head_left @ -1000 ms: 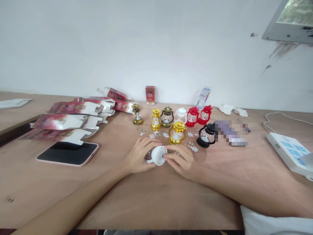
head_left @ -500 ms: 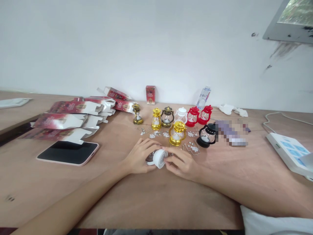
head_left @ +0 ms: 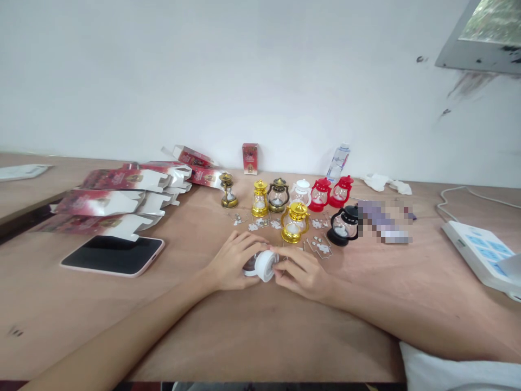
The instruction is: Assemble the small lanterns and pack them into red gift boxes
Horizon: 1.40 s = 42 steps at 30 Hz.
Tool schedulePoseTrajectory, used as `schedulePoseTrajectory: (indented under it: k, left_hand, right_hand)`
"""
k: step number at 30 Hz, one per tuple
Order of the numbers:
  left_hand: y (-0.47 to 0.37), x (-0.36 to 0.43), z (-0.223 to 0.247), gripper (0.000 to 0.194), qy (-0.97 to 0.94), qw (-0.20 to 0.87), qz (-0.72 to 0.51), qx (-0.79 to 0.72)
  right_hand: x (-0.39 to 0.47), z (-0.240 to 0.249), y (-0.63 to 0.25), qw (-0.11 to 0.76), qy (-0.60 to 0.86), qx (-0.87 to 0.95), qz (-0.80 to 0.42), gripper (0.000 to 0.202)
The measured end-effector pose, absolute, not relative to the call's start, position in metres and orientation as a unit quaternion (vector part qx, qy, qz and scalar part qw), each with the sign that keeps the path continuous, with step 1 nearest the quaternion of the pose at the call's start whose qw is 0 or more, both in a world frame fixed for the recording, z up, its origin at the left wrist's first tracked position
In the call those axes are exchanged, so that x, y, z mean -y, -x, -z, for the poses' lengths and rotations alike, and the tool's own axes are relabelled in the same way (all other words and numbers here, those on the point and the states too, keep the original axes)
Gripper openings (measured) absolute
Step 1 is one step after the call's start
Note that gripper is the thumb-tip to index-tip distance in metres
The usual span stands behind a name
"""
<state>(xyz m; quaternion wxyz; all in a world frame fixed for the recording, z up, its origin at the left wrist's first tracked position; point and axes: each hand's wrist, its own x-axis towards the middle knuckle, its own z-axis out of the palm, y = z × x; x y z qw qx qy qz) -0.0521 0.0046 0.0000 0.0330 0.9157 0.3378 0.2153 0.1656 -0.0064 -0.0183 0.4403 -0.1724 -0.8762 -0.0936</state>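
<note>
A white lantern [head_left: 265, 266] lies on its side between my hands, its round base turned toward the right. My left hand [head_left: 234, 260] wraps round its body from the left. The fingertips of my right hand [head_left: 303, 271] press on the base; whatever they may pinch there is too small to make out. Just beyond my hands stand a gold lantern [head_left: 294, 222] and a black lantern [head_left: 344, 225]. Small metal parts [head_left: 321, 247] lie around them. Farther back are another gold lantern [head_left: 260, 199], bronze ones [head_left: 278, 194], a white one [head_left: 300, 191] and red ones [head_left: 321, 194].
Flattened red boxes [head_left: 109, 201] are piled at the left, behind a phone [head_left: 114, 255]. A red box [head_left: 250, 158] and a clear bottle [head_left: 338, 162] stand by the wall. White tissue [head_left: 376, 182] lies at the back right, and a white power strip [head_left: 480, 255] at the right.
The white base has tilted very slightly between my hands. Both hands keep their hold and have hardly moved.
</note>
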Motion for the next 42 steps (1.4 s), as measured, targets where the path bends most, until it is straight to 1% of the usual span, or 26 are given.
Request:
schedulePoseTrajectory:
  k: [9,17,22,28,30,33,36,38,40,42]
  left_hand:
    - [0.052,-0.004,0.0,0.041,-0.917,0.025,-0.219,-0.332]
    - [0.056,-0.007,0.011,0.042,-0.919,-0.007,-0.184,-0.349]
    - [0.057,-0.008,0.013,0.042,-0.92,-0.016,-0.194,-0.341]
    - [0.057,-0.008,0.015,0.045,-0.906,-0.023,-0.219,-0.361]
    - [0.057,-0.008,0.014,0.045,-0.901,-0.031,-0.234,-0.363]
    - [0.056,-0.007,0.012,0.045,-0.899,-0.033,-0.244,-0.362]
    - [0.055,-0.005,0.01,0.045,-0.903,-0.018,-0.236,-0.36]
    - [0.054,-0.004,0.009,0.044,-0.901,-0.008,-0.238,-0.362]
    - [0.053,-0.004,0.01,0.043,-0.896,-0.006,-0.249,-0.369]
    - [0.054,-0.004,0.011,0.043,-0.893,-0.008,-0.255,-0.372]
  right_hand:
    - [0.008,0.014,-0.165,0.445,0.166,0.873,0.114,0.006]
    - [0.009,0.017,-0.166,0.43,0.201,0.873,0.113,0.013]
    - [0.007,0.019,-0.165,0.439,0.201,0.867,0.121,0.01]
    - [0.007,0.019,-0.163,0.443,0.217,0.864,0.098,0.009]
    - [0.008,0.019,-0.163,0.437,0.225,0.867,0.078,0.013]
    - [0.007,0.019,-0.163,0.425,0.241,0.872,0.039,0.026]
    - [0.006,0.019,-0.164,0.425,0.253,0.869,0.012,0.029]
    - [0.005,0.019,-0.164,0.42,0.25,0.872,0.006,0.037]
    - [0.004,0.02,-0.164,0.412,0.24,0.879,0.011,0.05]
    - [0.004,0.02,-0.164,0.41,0.237,0.88,0.024,0.054]
